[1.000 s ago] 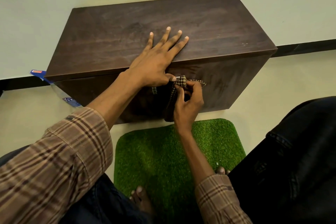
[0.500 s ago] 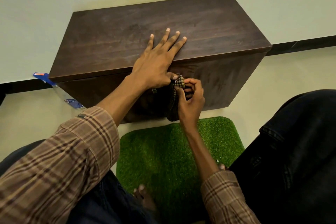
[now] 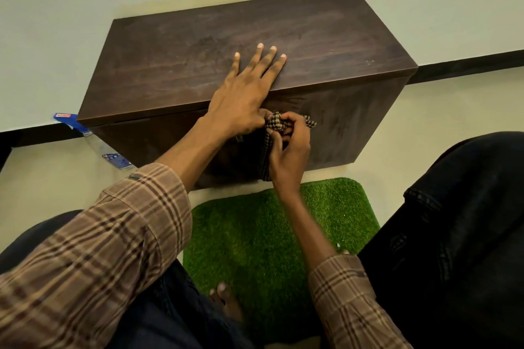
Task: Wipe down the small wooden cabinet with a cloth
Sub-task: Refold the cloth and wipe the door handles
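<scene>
A small dark wooden cabinet stands on the floor against a pale wall. My left hand lies flat on its top near the front edge, fingers spread, thumb hooked over the edge and touching the cloth. My right hand grips a checked black-and-tan cloth bunched against the upper part of the cabinet's front face. A strip of the cloth hangs down along the front beside my right palm. A small metal fitting shows on the front, below my left wrist.
A green artificial-grass mat lies on the floor before the cabinet, with toes on its near edge. A clear spray bottle with a blue head lies left of the cabinet. Dark-trousered knees flank the mat. A black skirting strip runs along the wall.
My right hand has gathered the cloth tighter and shifted slightly along the upper front face of the cabinet. My left hand stays flat on the top. The camera view has shifted a little.
</scene>
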